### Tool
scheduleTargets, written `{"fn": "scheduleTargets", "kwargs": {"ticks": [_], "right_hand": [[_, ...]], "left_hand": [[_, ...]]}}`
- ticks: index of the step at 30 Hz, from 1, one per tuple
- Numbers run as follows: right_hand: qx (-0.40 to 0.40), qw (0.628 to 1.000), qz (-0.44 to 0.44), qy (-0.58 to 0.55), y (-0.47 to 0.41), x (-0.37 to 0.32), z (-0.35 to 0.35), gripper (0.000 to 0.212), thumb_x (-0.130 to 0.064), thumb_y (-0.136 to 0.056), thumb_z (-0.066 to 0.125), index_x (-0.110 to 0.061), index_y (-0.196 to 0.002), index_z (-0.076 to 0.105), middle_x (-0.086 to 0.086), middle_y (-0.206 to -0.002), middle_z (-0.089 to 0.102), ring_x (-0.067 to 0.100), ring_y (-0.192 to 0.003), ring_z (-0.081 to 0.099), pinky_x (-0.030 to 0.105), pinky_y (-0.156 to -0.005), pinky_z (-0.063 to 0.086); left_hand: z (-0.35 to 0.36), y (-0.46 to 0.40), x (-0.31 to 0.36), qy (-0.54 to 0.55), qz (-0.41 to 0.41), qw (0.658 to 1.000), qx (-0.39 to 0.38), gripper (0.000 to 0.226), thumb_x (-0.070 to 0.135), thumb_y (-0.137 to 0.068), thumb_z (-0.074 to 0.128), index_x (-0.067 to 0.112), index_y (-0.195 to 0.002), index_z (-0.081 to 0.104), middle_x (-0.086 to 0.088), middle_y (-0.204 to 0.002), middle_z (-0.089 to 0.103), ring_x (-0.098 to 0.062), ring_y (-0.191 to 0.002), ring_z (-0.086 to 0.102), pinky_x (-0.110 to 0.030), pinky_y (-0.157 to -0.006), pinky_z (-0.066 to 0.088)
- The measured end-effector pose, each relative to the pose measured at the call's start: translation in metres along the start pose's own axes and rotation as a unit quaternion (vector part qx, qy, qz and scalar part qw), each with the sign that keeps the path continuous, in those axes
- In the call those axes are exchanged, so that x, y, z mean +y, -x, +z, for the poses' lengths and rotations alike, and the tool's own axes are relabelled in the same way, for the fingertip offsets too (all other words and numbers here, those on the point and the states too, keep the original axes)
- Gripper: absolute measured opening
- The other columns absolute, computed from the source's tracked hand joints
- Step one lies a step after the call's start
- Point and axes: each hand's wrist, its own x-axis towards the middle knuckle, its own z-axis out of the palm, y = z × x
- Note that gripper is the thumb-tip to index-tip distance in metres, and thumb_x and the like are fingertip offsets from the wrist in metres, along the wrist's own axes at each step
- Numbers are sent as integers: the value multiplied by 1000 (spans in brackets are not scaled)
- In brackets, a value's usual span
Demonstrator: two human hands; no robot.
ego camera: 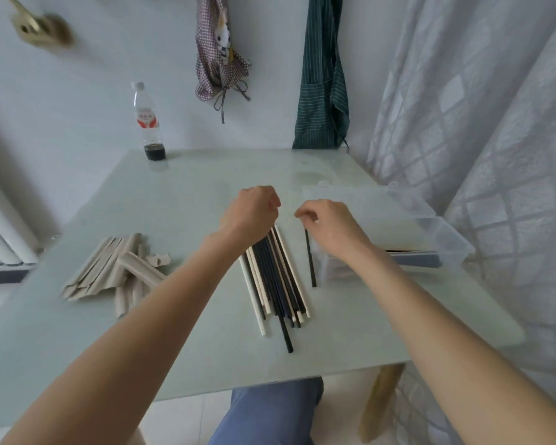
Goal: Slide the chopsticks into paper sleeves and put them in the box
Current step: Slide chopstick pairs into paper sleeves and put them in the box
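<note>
Glass-topped pale green table [180, 200] carries everything; places below are given from the chopstick bundle at its middle.

Clear plastic storage box [430, 232], lid off or open, sits to the right of the bundle, near the table's right edge. What it holds is too hazy to tell.

Heap of beige paper sleeves [116, 271] lies well to the left of the bundle, untouched.

Bundle of loose black and white chopsticks [276, 277] lies flat, tips fanned toward the person.

Left hand [251, 210] is over the far end of the bundle, fingers curled in, apparently gathering or steadying the sticks; the contact itself is hidden under the hand.

Right hand [331, 226], just right of the bundle's far end, has fingers bent, and a single black chopstick [310, 258] runs out from beneath it, apart from the rest. Seems pinched, though the grip is not plainly shown.

Step in hand, by judgement: picking sticks out of the bundle to make a pair. No sleeve is in either hand yet.

Next move calls for a matching second stick, then a reach across to the sleeve heap.
</note>
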Motion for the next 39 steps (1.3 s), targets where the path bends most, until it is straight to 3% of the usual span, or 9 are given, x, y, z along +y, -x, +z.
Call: {"fn": "scheduleTargets", "kwargs": {"ticks": [6,9,13,18,26,30,34,36,39], "right_hand": [[-132,990,-14,44,6,-51,66,36,-17,-98,43,-13,-133,51,9,-134,53,25,-121,51,36,-99,43],[-184,977,8,107,8,-59,95,35,-17,-98,40,-2,-127,52,14,-133,47,30,-123,46,37,-97,41],[-134,973,62,180,14,-71,122,30,7,-91,38,6,-117,54,19,-122,43,34,-110,47,35,-81,42],[-93,966,122,210,10,-81,131,33,3,-92,44,3,-124,47,23,-126,49,34,-113,52,35,-90,44],[-124,956,168,208,2,-92,134,40,7,-90,45,9,-130,42,25,-129,47,31,-117,51,33,-89,47],[-140,953,194,186,-1,-92,128,41,7,-91,42,7,-132,43,24,-132,47,33,-119,51,35,-92,46],[-139,954,183,193,0,-93,126,40,8,-90,40,2,-128,49,21,-130,51,35,-118,52,36,-90,46],[-140,951,188,201,1,-95,128,43,6,-90,43,3,-133,41,23,-135,44,36,-123,46,37,-93,44],[-124,947,201,216,0,-95,128,48,3,-90,49,6,-134,31,28,-137,36,39,-127,40,38,-97,42]], "left_hand": [[-32,25,-67,-41,-21,998,-35,34,7,-92,37,16,-110,65,-7,-114,66,-25,-106,60,-37,-92,49],[-35,37,-97,-98,-9,992,-80,37,6,-95,36,18,-119,61,-6,-121,63,-26,-112,57,-37,-96,45],[-38,58,-141,-190,-49,968,-158,56,-2,-89,32,25,-134,49,-4,-135,52,-25,-124,47,-38,-101,40],[-39,65,-162,-218,-19,950,-223,48,20,-91,57,29,-137,46,3,-136,51,-16,-130,41,-32,-103,34],[-48,64,-173,-133,35,971,-198,43,23,-79,72,28,-120,60,-1,-121,55,-19,-114,52,-35,-95,43],[-58,71,-177,-166,52,964,-199,39,26,-78,73,31,-115,62,5,-122,54,-16,-114,51,-33,-95,42],[-57,72,-180,-166,58,958,-226,32,13,-76,72,26,-105,65,6,-105,52,-16,-107,53,-29,-84,44],[-56,69,-179,-173,70,955,-230,30,10,-76,71,25,-101,65,8,-99,52,-15,-102,54,-28,-79,44],[-56,65,-178,-201,95,946,-238,27,13,-78,69,25,-101,65,12,-96,56,-12,-101,56,-29,-86,44]]}}
